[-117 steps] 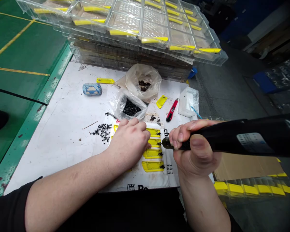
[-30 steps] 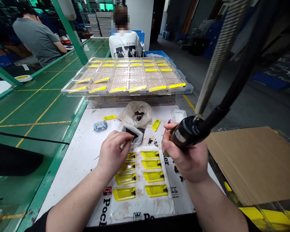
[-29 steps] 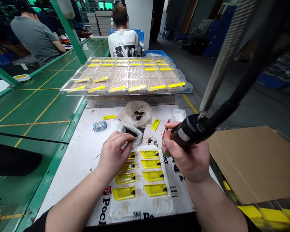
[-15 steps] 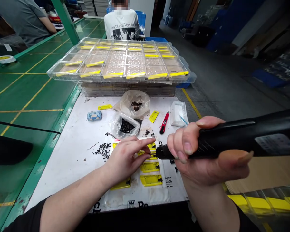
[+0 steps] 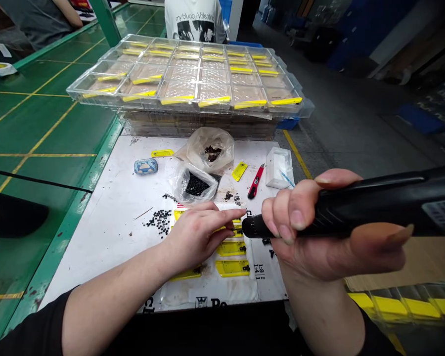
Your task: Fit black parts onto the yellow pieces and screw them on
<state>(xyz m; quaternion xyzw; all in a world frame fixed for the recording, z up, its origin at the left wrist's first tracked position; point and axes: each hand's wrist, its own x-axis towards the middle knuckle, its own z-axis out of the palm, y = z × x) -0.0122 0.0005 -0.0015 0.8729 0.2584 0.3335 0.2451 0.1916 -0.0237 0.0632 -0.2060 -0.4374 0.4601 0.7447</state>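
Across the white worktop lie rows of yellow pieces, the left hand half-curled over them with forefinger stretched, whether gripping one I cannot tell, the right hand wrapped round a black power tool, its nose near them, and beyond sits a bag of black bits

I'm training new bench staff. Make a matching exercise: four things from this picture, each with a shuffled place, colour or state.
1. Right hand
2. Left hand
3. Utility knife
4. Rounded case

A. Blue, patterned
B. Over some yellow parts
C. Just left of the white box
D. Wrapped around the black tool

Pairs: 1-D; 2-B; 3-C; 4-A
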